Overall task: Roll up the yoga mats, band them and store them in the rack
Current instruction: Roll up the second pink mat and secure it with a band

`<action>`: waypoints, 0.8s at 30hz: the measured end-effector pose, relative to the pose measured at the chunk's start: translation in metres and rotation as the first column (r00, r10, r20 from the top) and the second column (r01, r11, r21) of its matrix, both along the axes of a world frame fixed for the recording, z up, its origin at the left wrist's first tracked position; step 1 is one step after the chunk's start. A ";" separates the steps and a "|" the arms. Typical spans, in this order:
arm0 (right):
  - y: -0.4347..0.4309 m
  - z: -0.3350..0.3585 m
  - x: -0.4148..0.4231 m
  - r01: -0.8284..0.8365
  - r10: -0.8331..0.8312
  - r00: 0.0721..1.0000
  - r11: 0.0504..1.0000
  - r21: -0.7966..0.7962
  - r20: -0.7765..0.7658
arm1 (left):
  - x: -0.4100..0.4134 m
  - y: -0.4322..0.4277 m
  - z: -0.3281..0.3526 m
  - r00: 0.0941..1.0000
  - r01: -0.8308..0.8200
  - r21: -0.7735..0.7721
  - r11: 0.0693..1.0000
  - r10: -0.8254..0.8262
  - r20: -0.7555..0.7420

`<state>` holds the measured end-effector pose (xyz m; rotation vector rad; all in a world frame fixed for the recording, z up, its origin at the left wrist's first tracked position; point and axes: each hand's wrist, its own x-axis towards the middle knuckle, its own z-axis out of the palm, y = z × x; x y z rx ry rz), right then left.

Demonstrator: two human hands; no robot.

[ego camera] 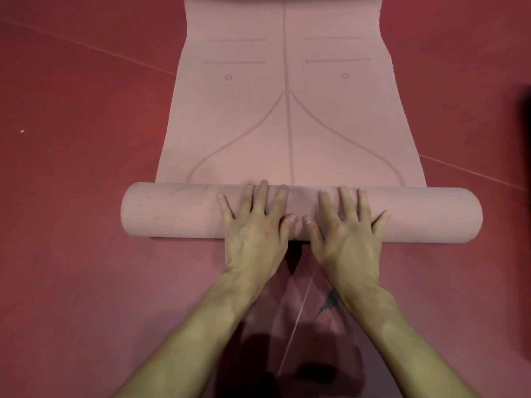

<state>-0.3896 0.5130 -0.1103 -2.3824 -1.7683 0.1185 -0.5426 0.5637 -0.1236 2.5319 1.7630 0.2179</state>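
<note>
Pink yoga mat [287,124] lies half rolled on the red floor [71,168], its roll crosswise at centre, flat part running toward 12 o'clock. Left hand [253,234] and right hand [347,237] press side by side on the roll, fingers [346,199] straight and spread, grasping nothing. Dark object [524,196] sits at 3 o'clock.

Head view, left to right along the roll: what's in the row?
Bare red floor → roll's left end → left hand → right hand → roll's right end → dark object at the frame edge.
</note>
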 end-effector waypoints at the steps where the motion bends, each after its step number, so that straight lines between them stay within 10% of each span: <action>1: 0.006 0.001 0.002 -0.003 0.003 1.000 1.000 -0.015 0.000 | -0.001 0.003 0.001 1.000 0.001 0.008 1.000 -0.001 0.016; 24: 0.029 -0.004 -0.001 0.001 0.001 0.998 1.000 0.023 -0.057 | 0.000 0.031 0.001 0.998 -0.040 -0.027 0.999 0.038 -0.041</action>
